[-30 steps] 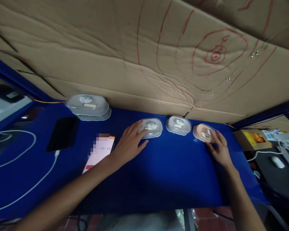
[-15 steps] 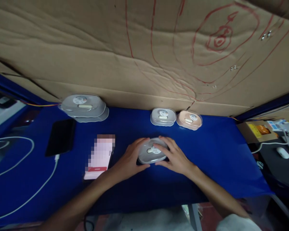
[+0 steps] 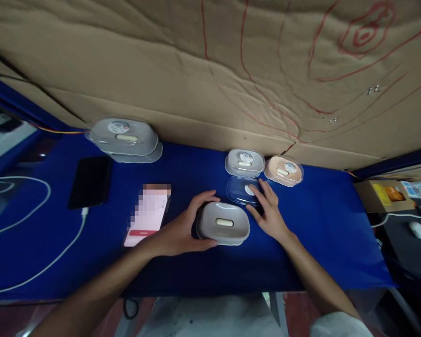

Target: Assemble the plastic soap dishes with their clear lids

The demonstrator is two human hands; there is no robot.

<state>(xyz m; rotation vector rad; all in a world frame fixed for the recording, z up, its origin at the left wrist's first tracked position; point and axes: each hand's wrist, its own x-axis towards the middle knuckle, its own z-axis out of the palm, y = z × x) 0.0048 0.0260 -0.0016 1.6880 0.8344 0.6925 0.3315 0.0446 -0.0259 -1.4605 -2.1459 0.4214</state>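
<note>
Across the middle of the frame spreads a blue-covered table (image 3: 323, 243), its cloth smooth and faintly glossy, running back to a creased cardboard wall (image 3: 143, 61) that fills the top. Red lines (image 3: 243, 42) curve over the cardboard, closing into rings at the upper right.

At the centre of the frame, on the blue cover, sits a grey oval box (image 3: 231, 213) with a pale bar on top. The left hand (image 3: 182, 231) grasps it from its left side, fingers along the far edge and thumb along the near one. Just beyond it lies a clear lid (image 3: 237, 189) with a round sticker; the right hand (image 3: 271, 213) touches its right part, though whether it clasps the lid I cannot tell.

Behind, against the wall, stand a grey container (image 3: 244, 163) and a peach container (image 3: 284, 171); a larger grey stack (image 3: 129, 138) sits at upper left. Lower on the left are a black device (image 3: 90, 182) on a white cable (image 3: 85, 212) and a lit phone (image 3: 148, 215).

At the right edge, a dark desk (image 3: 396, 238) carries a cardboard box (image 3: 366, 196) and white mouse (image 3: 418, 230). Reddish floor (image 3: 298, 313) shows along the bottom.
</note>
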